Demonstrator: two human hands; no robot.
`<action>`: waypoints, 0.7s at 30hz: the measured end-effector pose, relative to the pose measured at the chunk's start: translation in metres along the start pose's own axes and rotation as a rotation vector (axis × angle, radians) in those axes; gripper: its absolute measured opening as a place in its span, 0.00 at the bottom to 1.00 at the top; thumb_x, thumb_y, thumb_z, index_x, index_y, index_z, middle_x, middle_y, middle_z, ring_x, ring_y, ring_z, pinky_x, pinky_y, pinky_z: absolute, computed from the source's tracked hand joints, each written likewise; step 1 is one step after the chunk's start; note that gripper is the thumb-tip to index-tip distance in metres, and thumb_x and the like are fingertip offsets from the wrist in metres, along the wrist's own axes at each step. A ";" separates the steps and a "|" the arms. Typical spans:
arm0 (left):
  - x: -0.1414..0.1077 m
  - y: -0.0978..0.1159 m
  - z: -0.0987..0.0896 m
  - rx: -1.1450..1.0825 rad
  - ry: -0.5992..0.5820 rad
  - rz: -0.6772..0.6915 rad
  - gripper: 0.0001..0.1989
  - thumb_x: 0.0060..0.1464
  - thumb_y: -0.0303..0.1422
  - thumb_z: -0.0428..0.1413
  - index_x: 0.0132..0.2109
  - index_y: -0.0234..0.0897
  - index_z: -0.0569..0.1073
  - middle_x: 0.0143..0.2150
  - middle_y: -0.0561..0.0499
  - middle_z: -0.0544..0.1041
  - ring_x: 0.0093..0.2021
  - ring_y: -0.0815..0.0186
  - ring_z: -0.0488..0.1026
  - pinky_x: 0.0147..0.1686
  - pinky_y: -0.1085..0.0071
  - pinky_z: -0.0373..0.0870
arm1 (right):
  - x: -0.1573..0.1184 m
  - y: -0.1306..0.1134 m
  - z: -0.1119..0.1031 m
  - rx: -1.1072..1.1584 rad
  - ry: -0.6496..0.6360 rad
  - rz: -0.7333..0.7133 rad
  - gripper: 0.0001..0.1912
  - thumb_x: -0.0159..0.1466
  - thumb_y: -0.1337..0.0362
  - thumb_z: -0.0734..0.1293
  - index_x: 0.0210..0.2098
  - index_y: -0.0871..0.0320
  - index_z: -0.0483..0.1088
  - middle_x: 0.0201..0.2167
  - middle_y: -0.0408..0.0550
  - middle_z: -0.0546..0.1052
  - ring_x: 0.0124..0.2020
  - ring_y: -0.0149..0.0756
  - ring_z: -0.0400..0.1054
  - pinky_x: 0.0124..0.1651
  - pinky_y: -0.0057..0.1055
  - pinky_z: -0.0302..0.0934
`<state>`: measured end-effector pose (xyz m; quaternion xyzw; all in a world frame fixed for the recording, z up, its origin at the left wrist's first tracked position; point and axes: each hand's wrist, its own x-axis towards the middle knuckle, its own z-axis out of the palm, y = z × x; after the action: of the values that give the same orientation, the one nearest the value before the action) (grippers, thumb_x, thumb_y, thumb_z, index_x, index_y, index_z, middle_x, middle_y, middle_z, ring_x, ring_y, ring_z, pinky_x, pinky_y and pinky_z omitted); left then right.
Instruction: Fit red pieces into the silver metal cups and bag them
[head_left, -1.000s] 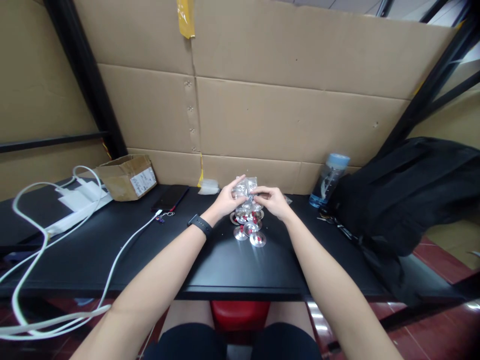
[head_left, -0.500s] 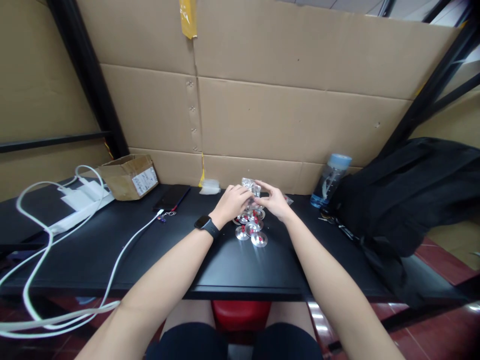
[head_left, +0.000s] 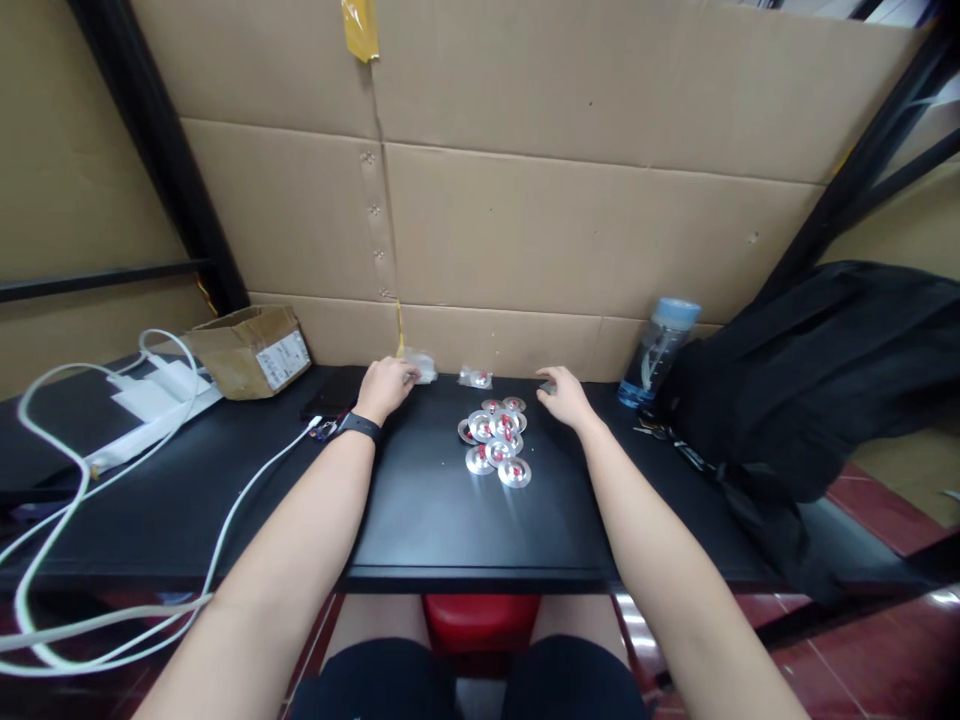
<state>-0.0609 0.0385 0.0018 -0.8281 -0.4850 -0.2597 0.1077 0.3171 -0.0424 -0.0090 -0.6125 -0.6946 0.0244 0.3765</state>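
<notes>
My left hand (head_left: 386, 388) is at the back of the table, its fingers closed on the edge of a stack of clear plastic bags (head_left: 424, 368). Farther right, my right hand (head_left: 566, 398) curls its fingers and thumb around a small clear packet (head_left: 549, 386), mostly hidden by the hand. Between the hands, a loose pile of shiny metal discs with red centres (head_left: 495, 440) lies on the black table, several overlapping. Behind the pile rests a filled clear packet (head_left: 476, 377) with a disc-like item inside.
At the left are an open cardboard box (head_left: 255, 352), a white power strip (head_left: 161, 415) with looping cables, and a dark phone (head_left: 326, 393). A blue-lidded bottle (head_left: 660, 350) and a black backpack (head_left: 817, 390) occupy the right. Cardboard panels (head_left: 525, 230) wall the table's back.
My hands have parted from above the disc pile, the left moving to the plastic bags and the right outward. The packet they held now lies behind the discs.
</notes>
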 end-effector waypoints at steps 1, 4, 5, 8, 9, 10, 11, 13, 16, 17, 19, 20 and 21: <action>0.000 0.003 0.004 0.037 -0.031 -0.023 0.13 0.60 0.31 0.54 0.47 0.41 0.82 0.50 0.44 0.82 0.51 0.53 0.75 0.53 0.59 0.68 | -0.001 0.003 -0.001 -0.069 -0.025 0.053 0.20 0.60 0.67 0.68 0.52 0.55 0.74 0.56 0.54 0.74 0.56 0.48 0.70 0.59 0.48 0.64; 0.003 0.012 0.015 0.112 -0.159 -0.116 0.22 0.60 0.33 0.53 0.60 0.41 0.75 0.64 0.41 0.74 0.64 0.49 0.68 0.60 0.52 0.63 | -0.004 0.010 -0.004 -0.233 -0.106 0.215 0.20 0.62 0.61 0.69 0.53 0.51 0.74 0.61 0.54 0.72 0.61 0.57 0.64 0.58 0.55 0.61; 0.004 0.013 0.018 0.120 -0.207 -0.139 0.24 0.61 0.33 0.52 0.63 0.42 0.73 0.67 0.41 0.71 0.66 0.49 0.65 0.61 0.50 0.61 | -0.005 0.012 -0.005 -0.263 -0.131 0.249 0.20 0.62 0.60 0.69 0.54 0.50 0.74 0.62 0.54 0.71 0.62 0.58 0.63 0.57 0.56 0.60; 0.005 0.013 0.025 0.121 -0.291 -0.161 0.23 0.63 0.34 0.48 0.63 0.45 0.73 0.69 0.43 0.68 0.67 0.49 0.64 0.61 0.47 0.62 | -0.006 0.018 -0.007 -0.304 -0.198 0.315 0.22 0.62 0.56 0.70 0.56 0.48 0.72 0.64 0.53 0.69 0.63 0.59 0.62 0.57 0.57 0.59; 0.006 0.011 0.027 0.117 -0.307 -0.164 0.23 0.64 0.34 0.46 0.62 0.46 0.74 0.69 0.44 0.69 0.66 0.49 0.65 0.60 0.47 0.62 | -0.006 0.021 -0.008 -0.308 -0.216 0.330 0.22 0.63 0.55 0.70 0.56 0.48 0.72 0.65 0.53 0.68 0.63 0.59 0.61 0.58 0.58 0.58; 0.006 0.010 0.028 0.113 -0.321 -0.169 0.23 0.64 0.35 0.46 0.62 0.46 0.74 0.68 0.45 0.69 0.66 0.49 0.66 0.60 0.47 0.63 | -0.006 0.023 -0.008 -0.310 -0.231 0.344 0.22 0.63 0.55 0.69 0.56 0.48 0.72 0.65 0.53 0.68 0.63 0.59 0.61 0.58 0.58 0.58; 0.007 0.009 0.030 0.109 -0.333 -0.174 0.23 0.64 0.35 0.45 0.62 0.47 0.74 0.68 0.45 0.69 0.66 0.49 0.66 0.60 0.46 0.63 | -0.005 0.025 -0.008 -0.311 -0.242 0.357 0.22 0.64 0.55 0.69 0.56 0.48 0.72 0.65 0.53 0.69 0.63 0.59 0.62 0.58 0.59 0.58; 0.007 0.009 0.032 0.103 -0.347 -0.186 0.24 0.64 0.36 0.46 0.63 0.47 0.73 0.69 0.45 0.68 0.66 0.47 0.66 0.60 0.45 0.63 | -0.005 0.028 -0.009 -0.313 -0.243 0.370 0.21 0.65 0.57 0.68 0.57 0.47 0.71 0.64 0.53 0.70 0.62 0.58 0.63 0.57 0.59 0.58; 0.008 0.010 0.033 0.100 -0.348 -0.203 0.24 0.63 0.36 0.46 0.64 0.45 0.72 0.72 0.44 0.63 0.66 0.45 0.65 0.61 0.44 0.63 | -0.005 0.030 -0.009 -0.313 -0.213 0.365 0.18 0.66 0.61 0.66 0.55 0.47 0.72 0.59 0.52 0.75 0.60 0.56 0.67 0.57 0.58 0.58; 0.008 0.010 0.033 0.098 -0.344 -0.206 0.24 0.63 0.36 0.46 0.64 0.46 0.72 0.74 0.45 0.60 0.67 0.45 0.64 0.61 0.44 0.63 | -0.005 0.030 -0.009 -0.311 -0.192 0.364 0.17 0.66 0.62 0.65 0.54 0.48 0.72 0.57 0.52 0.76 0.58 0.54 0.68 0.57 0.58 0.58; 0.008 0.011 0.032 0.091 -0.338 -0.209 0.24 0.62 0.35 0.47 0.63 0.48 0.72 0.76 0.47 0.55 0.67 0.45 0.64 0.61 0.44 0.63 | -0.005 0.029 -0.009 -0.298 -0.137 0.365 0.16 0.66 0.64 0.65 0.52 0.49 0.73 0.54 0.52 0.79 0.57 0.52 0.70 0.57 0.56 0.58; 0.008 0.011 0.031 0.087 -0.337 -0.209 0.24 0.62 0.35 0.47 0.63 0.49 0.72 0.77 0.48 0.53 0.67 0.45 0.64 0.60 0.43 0.63 | -0.005 0.029 -0.009 -0.286 -0.106 0.364 0.15 0.65 0.65 0.64 0.51 0.50 0.73 0.53 0.51 0.80 0.56 0.52 0.71 0.58 0.55 0.59; 0.008 0.012 0.030 0.084 -0.340 -0.207 0.23 0.62 0.35 0.48 0.62 0.50 0.72 0.77 0.49 0.52 0.67 0.45 0.65 0.60 0.43 0.63 | -0.005 0.029 -0.009 -0.267 -0.075 0.364 0.16 0.65 0.66 0.64 0.51 0.50 0.73 0.51 0.51 0.81 0.55 0.51 0.72 0.57 0.54 0.59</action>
<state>-0.0378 0.0516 -0.0185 -0.8004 -0.5893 -0.1055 0.0313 0.3462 -0.0432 -0.0194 -0.7707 -0.5834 0.0224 0.2552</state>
